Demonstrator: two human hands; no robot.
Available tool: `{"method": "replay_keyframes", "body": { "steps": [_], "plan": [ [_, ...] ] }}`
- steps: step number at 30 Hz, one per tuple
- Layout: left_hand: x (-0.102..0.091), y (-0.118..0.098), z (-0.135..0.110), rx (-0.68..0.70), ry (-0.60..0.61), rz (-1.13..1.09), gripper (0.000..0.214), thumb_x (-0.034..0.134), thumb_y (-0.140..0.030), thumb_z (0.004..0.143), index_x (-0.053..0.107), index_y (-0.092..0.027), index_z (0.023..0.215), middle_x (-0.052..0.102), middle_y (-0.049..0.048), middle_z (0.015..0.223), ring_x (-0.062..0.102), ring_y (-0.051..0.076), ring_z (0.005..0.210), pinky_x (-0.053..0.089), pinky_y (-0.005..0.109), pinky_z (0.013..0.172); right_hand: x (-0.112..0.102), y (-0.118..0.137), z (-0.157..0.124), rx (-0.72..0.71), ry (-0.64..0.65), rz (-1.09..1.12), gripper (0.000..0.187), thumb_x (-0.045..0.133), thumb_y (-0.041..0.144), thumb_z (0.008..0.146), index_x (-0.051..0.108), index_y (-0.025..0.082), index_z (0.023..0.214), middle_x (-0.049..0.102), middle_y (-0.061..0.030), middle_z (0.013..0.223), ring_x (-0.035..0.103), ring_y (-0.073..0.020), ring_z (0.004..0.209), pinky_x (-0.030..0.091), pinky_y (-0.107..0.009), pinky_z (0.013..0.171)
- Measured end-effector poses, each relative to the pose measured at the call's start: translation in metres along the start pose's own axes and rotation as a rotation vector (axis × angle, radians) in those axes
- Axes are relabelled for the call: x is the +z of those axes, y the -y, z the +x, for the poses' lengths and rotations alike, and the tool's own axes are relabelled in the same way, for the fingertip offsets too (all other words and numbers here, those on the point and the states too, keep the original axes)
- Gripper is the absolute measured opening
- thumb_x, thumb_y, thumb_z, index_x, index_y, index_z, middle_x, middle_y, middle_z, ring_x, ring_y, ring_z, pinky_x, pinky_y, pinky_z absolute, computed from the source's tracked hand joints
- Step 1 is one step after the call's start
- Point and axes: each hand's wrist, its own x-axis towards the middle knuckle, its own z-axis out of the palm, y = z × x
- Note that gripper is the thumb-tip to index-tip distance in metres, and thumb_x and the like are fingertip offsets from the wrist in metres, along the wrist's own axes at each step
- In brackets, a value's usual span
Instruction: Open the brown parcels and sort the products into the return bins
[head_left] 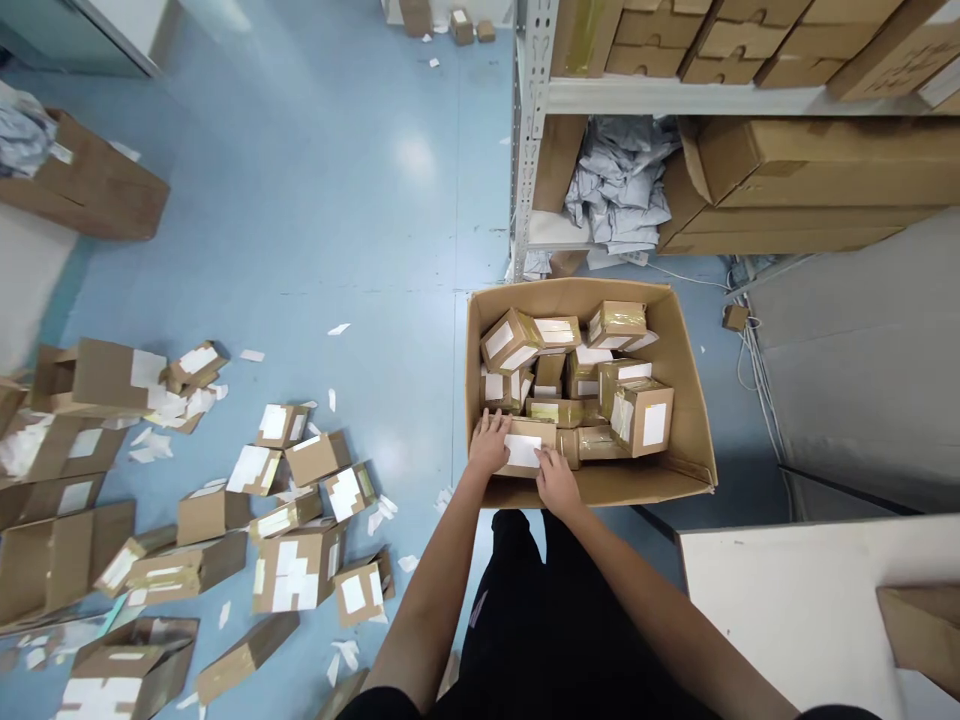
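Observation:
A large open carton stands in front of my feet, holding several small taped cardboard boxes. At its near left corner lies a closed cardboard box with a white label on top. My left hand grips the left end of this box, with its fingers over the far edge. My right hand is at the label's right edge, thumb and fingertips drawn together on it. Just right of the hands lie a taped box and a taller labelled box.
Metal shelving with cartons and grey plastic bags stands beyond the carton. Several opened boxes and paper scraps litter the blue floor at left. A white table is at lower right, with cables behind it.

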Motion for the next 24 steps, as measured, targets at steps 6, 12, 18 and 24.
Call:
{"method": "replay_keyframes", "body": {
  "steps": [6, 12, 18, 24],
  "plan": [
    [0.009, -0.007, -0.006, -0.132, 0.196, 0.079, 0.079, 0.062, -0.014, 0.085, 0.047, -0.029, 0.160, 0.052, 0.0146, 0.161, 0.041, 0.036, 0.153, 0.039, 0.054, 0.120, -0.040, -0.023, 0.040, 0.094, -0.108, -0.039, 0.059, 0.050, 0.021, 0.096, 0.053, 0.021, 0.155, 0.057, -0.0169, 0.147, 0.054, -0.0342, 0.132, 0.049, -0.049, 0.108],
    [-0.008, -0.017, 0.051, -0.188, -0.079, -0.041, 0.087, 0.059, -0.021, 0.090, 0.026, -0.030, 0.170, 0.023, 0.0117, 0.178, 0.027, 0.039, 0.161, 0.041, 0.057, 0.120, -0.080, -0.046, 0.174, -0.015, -0.158, -0.009, 0.078, 0.054, 0.021, 0.094, 0.032, 0.022, 0.169, 0.022, -0.0127, 0.176, 0.027, -0.0376, 0.157, 0.040, -0.057, 0.120],
    [-0.027, 0.002, 0.169, -0.340, -0.229, -0.348, 0.095, 0.070, -0.032, 0.091, 0.020, -0.024, 0.171, 0.023, 0.0186, 0.177, 0.040, 0.036, 0.155, 0.042, 0.047, 0.121, -0.068, -0.040, 0.287, -0.069, -0.011, -0.116, 0.089, 0.061, 0.015, 0.090, 0.027, 0.025, 0.171, 0.001, -0.0086, 0.181, 0.027, -0.0397, 0.157, 0.044, -0.054, 0.116],
    [-0.009, 0.040, 0.233, -0.444, -0.232, -0.554, 0.118, 0.089, -0.042, 0.078, 0.019, -0.021, 0.171, 0.047, 0.0198, 0.164, 0.052, 0.034, 0.147, 0.044, 0.040, 0.117, -0.021, -0.044, 0.346, -0.126, 0.125, -0.132, 0.081, 0.067, 0.008, 0.087, 0.044, 0.026, 0.163, 0.006, -0.0113, 0.181, 0.034, -0.0415, 0.154, 0.040, -0.059, 0.117]
  ]
}}
